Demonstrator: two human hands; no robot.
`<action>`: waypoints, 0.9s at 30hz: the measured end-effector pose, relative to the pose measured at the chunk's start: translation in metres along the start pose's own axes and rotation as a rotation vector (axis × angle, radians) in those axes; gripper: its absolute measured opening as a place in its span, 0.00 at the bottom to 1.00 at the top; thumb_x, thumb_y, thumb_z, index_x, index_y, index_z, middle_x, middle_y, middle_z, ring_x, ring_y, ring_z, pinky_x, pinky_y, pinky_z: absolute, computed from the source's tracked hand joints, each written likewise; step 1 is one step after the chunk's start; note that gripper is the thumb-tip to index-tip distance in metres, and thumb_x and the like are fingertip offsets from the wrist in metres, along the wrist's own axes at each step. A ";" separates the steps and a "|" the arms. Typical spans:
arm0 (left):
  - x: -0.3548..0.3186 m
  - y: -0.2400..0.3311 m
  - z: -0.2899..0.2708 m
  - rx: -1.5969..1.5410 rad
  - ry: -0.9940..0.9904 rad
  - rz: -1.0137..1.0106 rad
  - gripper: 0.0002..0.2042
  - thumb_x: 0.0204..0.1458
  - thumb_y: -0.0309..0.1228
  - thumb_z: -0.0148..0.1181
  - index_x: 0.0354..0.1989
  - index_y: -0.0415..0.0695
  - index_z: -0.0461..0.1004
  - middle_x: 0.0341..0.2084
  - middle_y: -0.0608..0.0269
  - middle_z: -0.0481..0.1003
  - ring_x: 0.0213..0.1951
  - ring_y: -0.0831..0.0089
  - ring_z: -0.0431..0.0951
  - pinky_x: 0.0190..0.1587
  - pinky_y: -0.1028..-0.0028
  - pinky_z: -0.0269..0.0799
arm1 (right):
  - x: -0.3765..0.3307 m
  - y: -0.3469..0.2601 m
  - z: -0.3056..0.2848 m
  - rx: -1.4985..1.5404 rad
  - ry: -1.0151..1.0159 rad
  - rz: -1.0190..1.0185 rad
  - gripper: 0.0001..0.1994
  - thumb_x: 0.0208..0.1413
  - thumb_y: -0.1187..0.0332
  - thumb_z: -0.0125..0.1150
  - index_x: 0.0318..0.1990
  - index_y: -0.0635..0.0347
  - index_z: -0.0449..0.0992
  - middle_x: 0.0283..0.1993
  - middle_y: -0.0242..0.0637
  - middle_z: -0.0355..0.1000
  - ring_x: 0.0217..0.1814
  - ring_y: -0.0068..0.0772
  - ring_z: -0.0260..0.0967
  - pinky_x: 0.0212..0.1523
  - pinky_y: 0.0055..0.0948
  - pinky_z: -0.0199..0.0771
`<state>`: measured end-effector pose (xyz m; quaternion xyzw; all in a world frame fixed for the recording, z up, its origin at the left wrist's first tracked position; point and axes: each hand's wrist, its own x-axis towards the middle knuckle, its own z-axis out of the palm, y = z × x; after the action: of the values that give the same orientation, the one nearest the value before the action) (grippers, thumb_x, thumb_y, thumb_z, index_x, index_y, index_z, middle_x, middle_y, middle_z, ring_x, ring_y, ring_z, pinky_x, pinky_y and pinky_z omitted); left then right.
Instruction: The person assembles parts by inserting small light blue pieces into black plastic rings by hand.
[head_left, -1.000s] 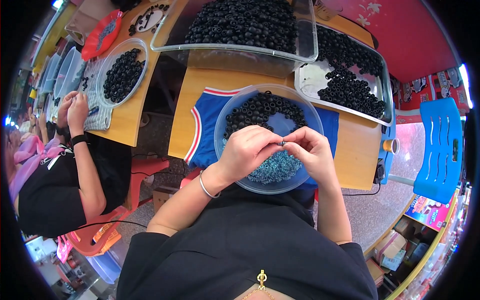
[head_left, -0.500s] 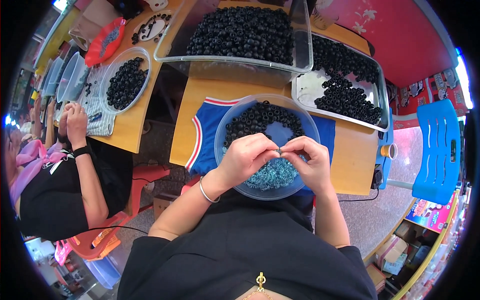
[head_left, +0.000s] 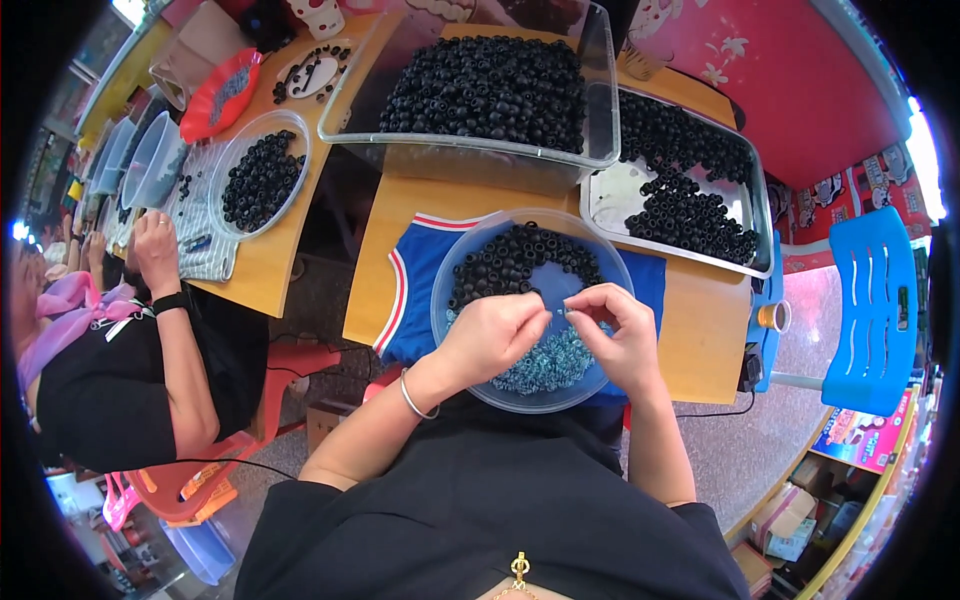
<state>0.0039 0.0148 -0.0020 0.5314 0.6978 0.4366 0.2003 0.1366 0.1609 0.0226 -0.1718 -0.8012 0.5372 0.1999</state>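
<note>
My left hand [head_left: 492, 337] is closed in a pinch over a round clear bowl [head_left: 530, 405]; what its fingertips hold, if anything, is hidden. Close beside it, my right hand [head_left: 622, 338] pinches a tiny piece too small to name between thumb and forefinger. A small gap separates the two sets of fingertips. In the bowl's far half lie black beads [head_left: 503, 265]; its near half holds a heap of small glossy teal pieces [head_left: 550, 366]. Under the bowl is a blue cloth [head_left: 412, 290] with red-and-white trim.
Behind the bowl stands a large clear bin [head_left: 470, 148] of black beads. A metal tray [head_left: 622, 205] with more beads sits at its right. On the left, a co-worker's hand [head_left: 155, 248] is near another bead bowl [head_left: 305, 185]. A blue chair [head_left: 868, 310] stands right.
My fingertips, which met over the bowl, have come apart: the left hand moved slightly left and the right keeps the pinched piece. The whole view has shifted slightly.
</note>
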 end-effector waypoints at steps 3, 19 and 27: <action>0.000 0.018 -0.003 0.064 -0.088 -0.064 0.08 0.52 0.32 0.62 0.32 0.41 0.72 0.21 0.60 0.73 0.23 0.64 0.74 0.27 0.69 0.69 | -0.005 0.005 -0.001 0.133 -0.024 0.121 0.05 0.51 0.79 0.64 0.36 0.66 0.77 0.32 0.30 0.75 0.33 0.14 0.70 0.33 0.16 0.70; 0.004 0.012 0.004 0.065 0.135 0.251 0.07 0.47 0.21 0.62 0.34 0.38 0.71 0.23 0.57 0.74 0.26 0.60 0.77 0.28 0.67 0.71 | -0.006 0.005 -0.002 0.495 -0.096 0.306 0.05 0.54 0.75 0.65 0.36 0.65 0.77 0.33 0.31 0.76 0.35 0.16 0.71 0.36 0.16 0.71; -0.001 0.020 0.004 -0.593 -0.054 -0.043 0.10 0.64 0.31 0.45 0.30 0.41 0.65 0.16 0.64 0.66 0.19 0.75 0.67 0.24 0.76 0.63 | -0.002 -0.004 -0.003 0.293 -0.053 -0.039 0.05 0.48 0.81 0.66 0.33 0.67 0.77 0.37 0.36 0.75 0.38 0.22 0.73 0.39 0.19 0.74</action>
<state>0.0184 0.0163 0.0117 0.4464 0.5452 0.6026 0.3746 0.1394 0.1610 0.0275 -0.1106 -0.7224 0.6488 0.2121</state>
